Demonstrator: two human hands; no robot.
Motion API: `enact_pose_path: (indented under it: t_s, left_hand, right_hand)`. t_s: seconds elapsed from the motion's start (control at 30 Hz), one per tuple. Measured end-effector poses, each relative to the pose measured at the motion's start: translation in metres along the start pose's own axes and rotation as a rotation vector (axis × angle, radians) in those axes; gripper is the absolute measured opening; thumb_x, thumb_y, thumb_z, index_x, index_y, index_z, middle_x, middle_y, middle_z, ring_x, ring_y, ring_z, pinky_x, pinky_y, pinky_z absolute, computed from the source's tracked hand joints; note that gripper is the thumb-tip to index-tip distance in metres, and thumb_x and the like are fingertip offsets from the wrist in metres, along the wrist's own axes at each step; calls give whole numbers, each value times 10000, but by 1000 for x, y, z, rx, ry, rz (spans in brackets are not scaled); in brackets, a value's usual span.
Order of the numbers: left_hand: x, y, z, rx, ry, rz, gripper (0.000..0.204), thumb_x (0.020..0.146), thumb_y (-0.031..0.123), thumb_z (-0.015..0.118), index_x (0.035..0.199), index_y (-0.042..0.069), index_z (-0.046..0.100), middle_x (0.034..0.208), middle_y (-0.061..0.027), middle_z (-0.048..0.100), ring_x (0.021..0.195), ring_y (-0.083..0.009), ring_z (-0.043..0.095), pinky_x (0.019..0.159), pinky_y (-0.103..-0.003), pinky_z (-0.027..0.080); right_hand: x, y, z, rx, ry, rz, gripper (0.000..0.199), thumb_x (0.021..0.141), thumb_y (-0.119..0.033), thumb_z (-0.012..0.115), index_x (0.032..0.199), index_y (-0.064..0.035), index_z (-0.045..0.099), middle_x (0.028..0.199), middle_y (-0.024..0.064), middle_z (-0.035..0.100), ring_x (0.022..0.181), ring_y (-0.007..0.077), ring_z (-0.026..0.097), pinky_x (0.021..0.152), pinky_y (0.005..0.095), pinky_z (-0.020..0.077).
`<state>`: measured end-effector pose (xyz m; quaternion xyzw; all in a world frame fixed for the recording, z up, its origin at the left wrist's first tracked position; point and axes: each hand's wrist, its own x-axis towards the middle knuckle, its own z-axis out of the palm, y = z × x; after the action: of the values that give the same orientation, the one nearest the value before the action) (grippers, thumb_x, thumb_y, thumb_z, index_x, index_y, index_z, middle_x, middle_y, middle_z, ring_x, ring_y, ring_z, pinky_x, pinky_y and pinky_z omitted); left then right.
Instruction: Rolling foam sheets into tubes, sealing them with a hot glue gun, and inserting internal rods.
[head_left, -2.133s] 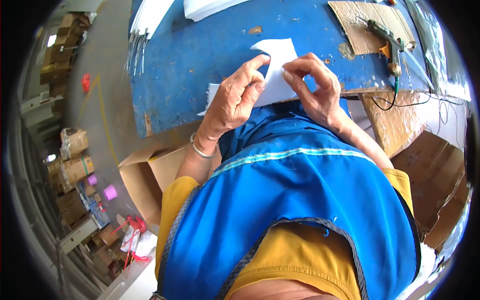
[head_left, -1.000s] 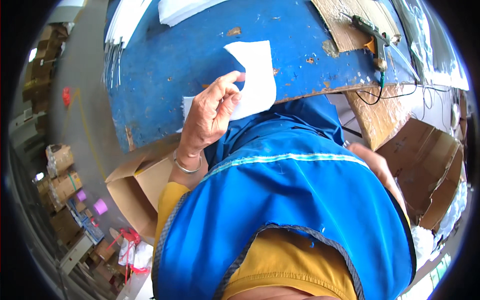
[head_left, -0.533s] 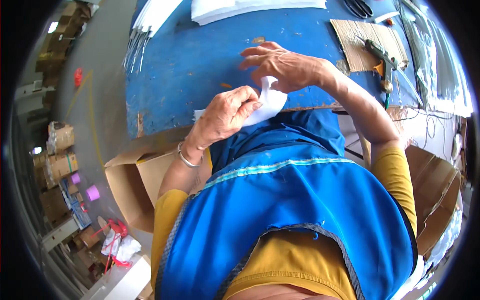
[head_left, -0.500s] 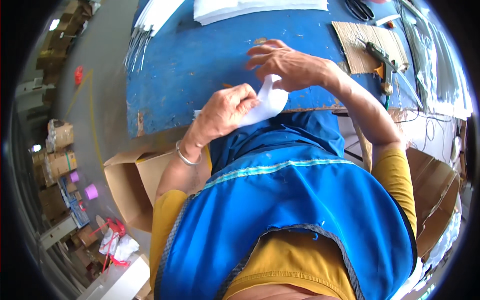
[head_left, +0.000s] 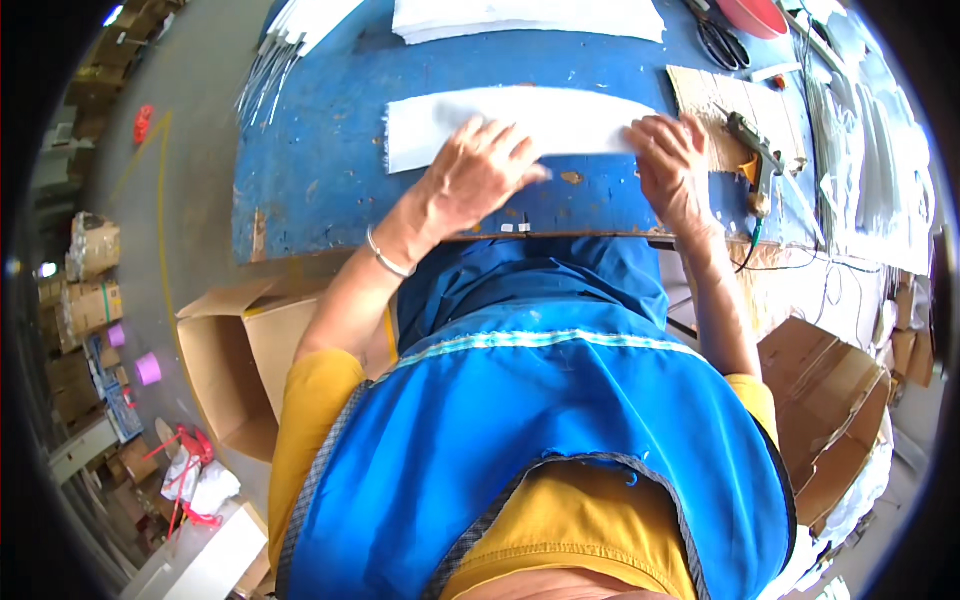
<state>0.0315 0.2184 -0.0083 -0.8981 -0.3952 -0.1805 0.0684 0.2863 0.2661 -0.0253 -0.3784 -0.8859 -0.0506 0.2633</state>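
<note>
Both hands lay open and flat on a long white sheet (head_left: 520,122) spread across the blue table (head_left: 310,180), the left hand (head_left: 478,170) near its middle, the right hand (head_left: 670,160) at its three o'clock end, beside a glue gun (head_left: 752,150).

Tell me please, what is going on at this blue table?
A person in a blue apron presses a long white sheet flat on the blue table. The left hand lies on its middle, the right hand on its right end, fingers spread. A glue gun rests on cardboard to the right, and a stack of white sheets sits behind.
</note>
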Motion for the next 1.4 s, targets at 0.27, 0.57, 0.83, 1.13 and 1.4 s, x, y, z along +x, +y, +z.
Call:
enact_pose_path:
  t_s: [0.27, 0.57, 0.83, 1.13, 1.4]
  left_hand:
    - [-71, -13, 19, -43, 70, -488, 530, 909, 419, 461, 1218, -9, 507, 1269, -179, 464, 1207, -325, 401, 998, -449, 269]
    - [-83, -8, 20, 45, -36, -587, 567, 917, 460, 404, 1272, 21, 458, 1328, -197, 403, 1260, -353, 342, 1014, -520, 231]
    - [-90, 3, 12, 24, -86, -621, 621, 907, 471, 416, 1279, -26, 434, 1369, -238, 343, 1299, -378, 292, 1036, -549, 209]
    - [-82, -1, -8, -29, -51, -632, 502, 885, 416, 500, 1160, -1, 537, 1257, -184, 459, 1216, -328, 390, 978, -499, 283]
    - [-55, -130, -33, 194, 287, -561, 288, 852, 302, 593, 917, 22, 616, 941, -94, 598, 892, -249, 532, 747, -359, 418]
  right_hand:
    - [-20, -19, -19, 123, -107, 98, 366, 783, -139, 631, 1145, -101, 591, 1242, 128, 520, 1204, 298, 440, 1015, 463, 287]
    - [-2, -40, 30, -31, -258, 288, 555, 871, -385, 524, 1342, -114, 410, 1392, 186, 339, 1308, 337, 284, 1053, 495, 160]
    - [3, -40, 14, 23, -238, 303, 557, 856, -313, 572, 1335, -81, 409, 1398, 194, 322, 1323, 341, 259, 1045, 518, 176]
    - [4, -42, 7, -79, -197, 281, 557, 849, -288, 583, 1326, -60, 405, 1413, 188, 302, 1336, 330, 246, 1064, 506, 154]
    - [-30, -57, 11, 111, -38, 157, 464, 804, -188, 616, 1218, -40, 469, 1288, 205, 416, 1216, 383, 379, 987, 491, 283]
